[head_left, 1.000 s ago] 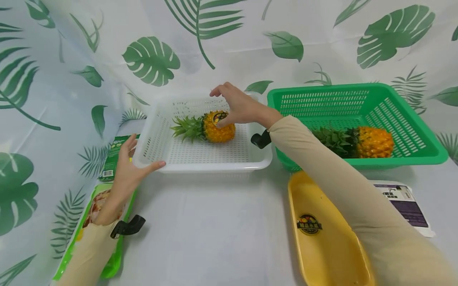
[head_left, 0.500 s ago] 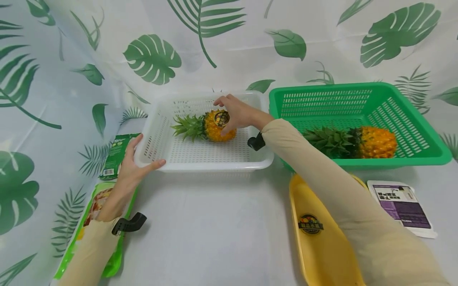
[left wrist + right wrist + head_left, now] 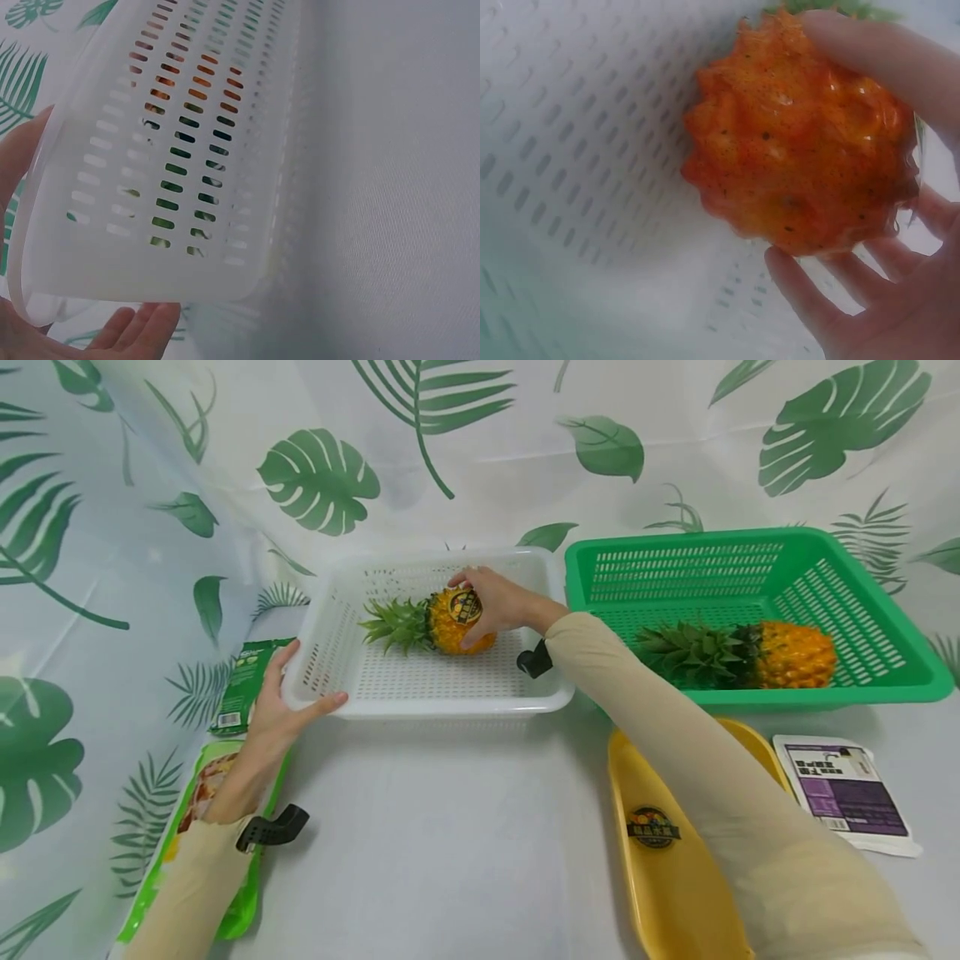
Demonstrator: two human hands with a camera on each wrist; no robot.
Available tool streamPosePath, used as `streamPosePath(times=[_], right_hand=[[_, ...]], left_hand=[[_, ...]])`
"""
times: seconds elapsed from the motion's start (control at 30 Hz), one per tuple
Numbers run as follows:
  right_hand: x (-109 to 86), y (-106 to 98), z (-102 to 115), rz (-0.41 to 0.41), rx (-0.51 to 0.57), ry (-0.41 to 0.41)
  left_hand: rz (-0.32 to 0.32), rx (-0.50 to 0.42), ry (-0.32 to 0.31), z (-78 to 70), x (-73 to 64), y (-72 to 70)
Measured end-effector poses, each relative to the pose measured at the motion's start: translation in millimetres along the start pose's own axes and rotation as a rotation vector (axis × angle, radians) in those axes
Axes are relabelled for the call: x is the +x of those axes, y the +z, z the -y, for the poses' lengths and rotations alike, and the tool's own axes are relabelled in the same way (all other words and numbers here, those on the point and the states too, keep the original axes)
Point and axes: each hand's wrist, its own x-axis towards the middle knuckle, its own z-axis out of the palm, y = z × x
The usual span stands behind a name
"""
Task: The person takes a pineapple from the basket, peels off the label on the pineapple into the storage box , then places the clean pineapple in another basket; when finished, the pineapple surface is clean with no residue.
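A pineapple (image 3: 459, 618) with a black label lies in the white plastic basket (image 3: 450, 706), its leafy crown to the left. My right hand (image 3: 504, 599) grips the fruit's right end from above. In the right wrist view the thumb lies along one side of the orange pineapple (image 3: 802, 150) and the fingers curl about the other. The left hand (image 3: 279, 706) holds the basket's near left corner, thumb over the front rim and fingers around the left side. Through the slots of the basket wall (image 3: 187, 274), the left wrist view shows orange and green parts of the pineapple.
A green basket (image 3: 825, 697) with another pineapple (image 3: 795, 656) stands at right. Before it lie a yellow tray (image 3: 675, 893), partly under the right sleeve, and a white-and-purple pack (image 3: 847, 793). Green packets (image 3: 243, 689) lie at left beneath the left arm.
My right hand has come down onto the pineapple and closed around its end. The left hand has slid slightly closer against the white basket's corner.
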Motion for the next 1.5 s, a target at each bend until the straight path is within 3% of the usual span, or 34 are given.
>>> streamPosePath(times=[0.33, 0.83, 1.17, 1.5], right_hand=[[3.7, 3, -3, -0.013, -0.018, 0.048], [3.7, 4, 2, -0.049, -0.055, 0.05], [-9.0, -11, 28, -0.114, -0.04, -0.09], [-59.7, -34, 64, -0.23, -0.014, -0.242]], left_hand=[[-0.012, -0.018, 0.006, -0.2, -1.6, 2.2], [-0.01, -0.006, -0.011, -0.1, -1.8, 2.0], [-0.017, 0.05, 0.016, -0.6, 0.7, -1.0], [-0.016, 0.054, -0.026, -2.6, -1.5, 0.7]])
